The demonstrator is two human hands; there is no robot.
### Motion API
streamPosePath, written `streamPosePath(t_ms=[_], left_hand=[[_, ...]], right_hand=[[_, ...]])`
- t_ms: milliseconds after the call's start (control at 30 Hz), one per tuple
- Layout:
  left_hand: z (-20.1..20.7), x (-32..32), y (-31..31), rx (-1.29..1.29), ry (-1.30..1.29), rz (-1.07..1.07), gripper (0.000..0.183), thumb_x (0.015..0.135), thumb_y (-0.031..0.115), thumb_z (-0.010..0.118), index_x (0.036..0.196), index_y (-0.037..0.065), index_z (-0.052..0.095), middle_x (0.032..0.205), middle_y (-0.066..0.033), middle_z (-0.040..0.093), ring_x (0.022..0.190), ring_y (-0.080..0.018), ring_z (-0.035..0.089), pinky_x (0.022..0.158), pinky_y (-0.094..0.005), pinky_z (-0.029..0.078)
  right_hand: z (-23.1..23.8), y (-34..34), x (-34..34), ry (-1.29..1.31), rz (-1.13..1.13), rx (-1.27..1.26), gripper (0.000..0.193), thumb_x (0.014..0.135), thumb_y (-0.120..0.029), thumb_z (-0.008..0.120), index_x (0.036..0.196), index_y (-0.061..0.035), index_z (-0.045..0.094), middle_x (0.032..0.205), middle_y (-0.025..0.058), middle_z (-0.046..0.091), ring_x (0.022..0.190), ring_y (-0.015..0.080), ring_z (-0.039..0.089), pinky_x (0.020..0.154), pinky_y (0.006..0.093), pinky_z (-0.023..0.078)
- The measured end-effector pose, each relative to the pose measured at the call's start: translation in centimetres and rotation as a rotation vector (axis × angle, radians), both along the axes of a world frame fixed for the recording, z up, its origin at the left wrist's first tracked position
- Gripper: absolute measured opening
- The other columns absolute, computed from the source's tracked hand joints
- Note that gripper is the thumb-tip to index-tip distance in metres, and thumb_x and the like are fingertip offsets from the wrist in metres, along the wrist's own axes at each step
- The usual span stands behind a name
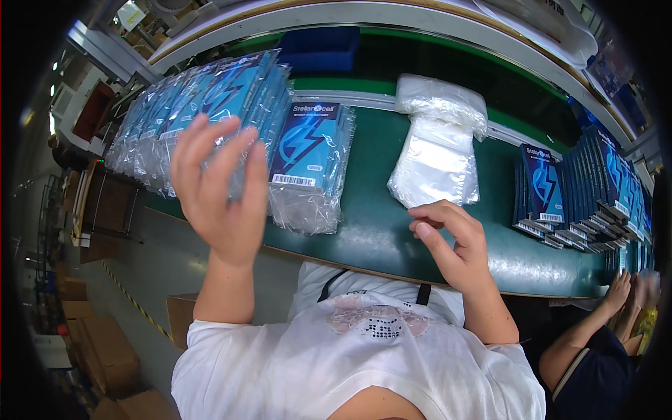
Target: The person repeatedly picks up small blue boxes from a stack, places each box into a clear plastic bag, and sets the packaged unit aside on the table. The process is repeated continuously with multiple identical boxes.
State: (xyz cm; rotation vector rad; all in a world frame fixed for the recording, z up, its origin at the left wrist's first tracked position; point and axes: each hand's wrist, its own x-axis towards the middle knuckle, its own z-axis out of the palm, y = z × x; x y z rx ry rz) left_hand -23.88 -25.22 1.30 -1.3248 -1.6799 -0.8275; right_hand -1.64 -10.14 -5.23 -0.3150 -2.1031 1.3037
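Observation:
My left hand (227,185) is raised over the bagged blue boxes, its fingers spread and nothing in them. Behind and beside it stand rows of blue battery boxes in clear plastic bags (241,84). A separate stack of bagged boxes (304,147) lies just right of that hand, the loose bag ends toward me. My right hand (455,245) is at the near edge of a pile of clear plastic bags (437,161). Its fingers are bent in, the thumb tip close against them, and nothing shows between them. Another bundle of clear bags (441,101) lies across the pile's far end.
Unbagged blue boxes (542,185) stand in stacks on the right of the green table (371,234). At the far right are a co-worker's hands (619,294). A blue bin (318,50) sits beyond the table's rail. Cardboard boxes (105,350) are on the floor at left.

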Motion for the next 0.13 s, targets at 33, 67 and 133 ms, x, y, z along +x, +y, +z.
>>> streamPosePath(t_ms=[33, 67, 133], left_hand=[[0.4, -0.9, 0.0, 0.004, 0.030, 0.100, 0.020, 0.080, 0.001, 0.067, 0.100, 0.006, 0.066, 0.106, -0.0097, 0.062, 0.112, -0.0318, 0.054, 0.096, -0.0398, 0.041], [0.3, -1.9, 0.1, 0.002, -0.043, 0.064, 0.020, 0.080, 0.003, 0.067, 0.099, 0.007, 0.067, 0.106, -0.0093, 0.063, 0.111, -0.0322, 0.054, 0.096, -0.0408, 0.040], [-0.9, -4.4, 0.1, -0.006, -0.189, -0.004, 0.018, 0.079, 0.006, 0.068, 0.097, 0.010, 0.069, 0.104, -0.0084, 0.064, 0.108, -0.0331, 0.054, 0.098, -0.0430, 0.039]], right_hand=[[-0.1, 0.1, 0.0, -0.006, -0.007, 0.001, 0.016, 0.085, -0.003, 0.060, 0.099, 0.0021, 0.065, 0.082, 0.0098, 0.063, 0.074, 0.0163, 0.060, 0.065, 0.0261, 0.048], [-0.2, 0.2, 0.1, -0.012, -0.015, 0.002, 0.016, 0.085, -0.003, 0.060, 0.099, 0.0019, 0.065, 0.083, 0.0100, 0.063, 0.074, 0.0164, 0.060, 0.066, 0.0263, 0.048], [-0.3, 0.2, 0.2, -0.022, -0.022, -0.015, 0.015, 0.086, -0.004, 0.060, 0.099, 0.0011, 0.065, 0.084, 0.0098, 0.064, 0.074, 0.0171, 0.061, 0.067, 0.0263, 0.048]])
